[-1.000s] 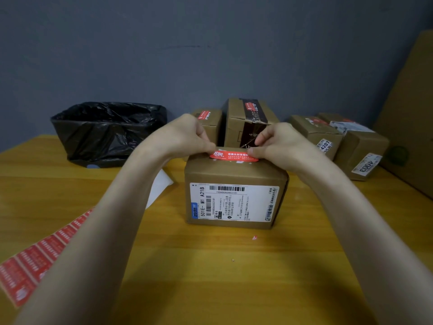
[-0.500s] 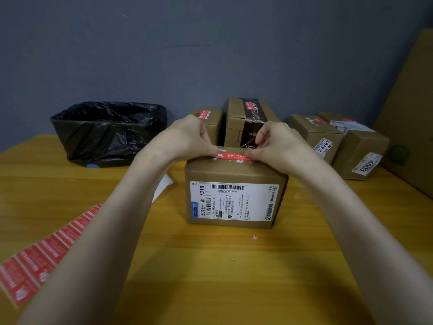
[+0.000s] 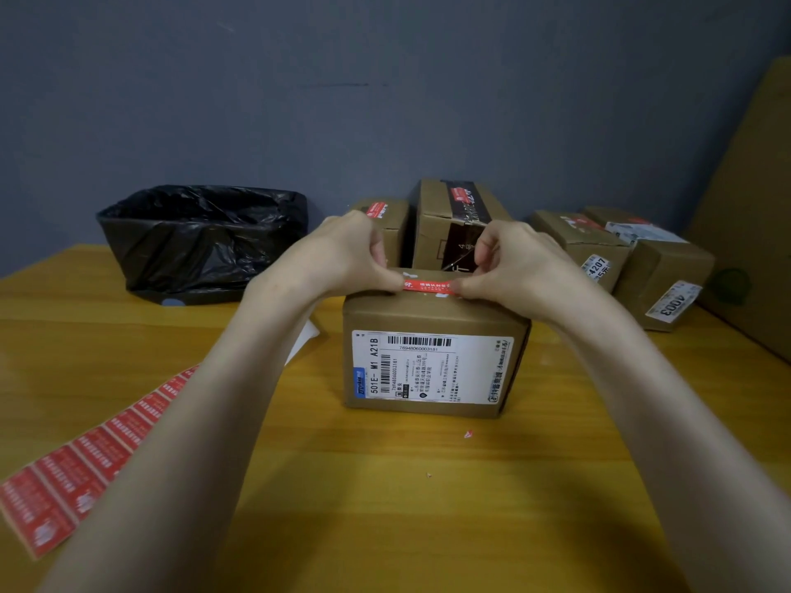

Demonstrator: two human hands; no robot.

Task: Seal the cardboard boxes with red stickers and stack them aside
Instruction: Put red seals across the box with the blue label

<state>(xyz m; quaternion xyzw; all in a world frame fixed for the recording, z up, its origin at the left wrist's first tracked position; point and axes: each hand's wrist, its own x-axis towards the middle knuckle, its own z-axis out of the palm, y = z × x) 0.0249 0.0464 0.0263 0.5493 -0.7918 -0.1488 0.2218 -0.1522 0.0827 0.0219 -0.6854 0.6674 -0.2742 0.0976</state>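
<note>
Lowered sticker [image 3: 428, 285] now nearly flat on box [image 3: 432, 316]

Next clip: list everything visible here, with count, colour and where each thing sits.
front box: one, brown with white label, table centre
red sticker: one, red, at the front box's top front edge
back boxes: four, brown, in a row along the wall
sticker strip: one, red, table's left front
bin: one, lined with a black bag, back left
white paper: one, white, beside the left forearm, partly hidden
cardboard sheet: one, brown, leaning at right
table: one, yellow wood
left hand: pinches the sticker's left end
right hand: pinches the sticker's right end
</note>
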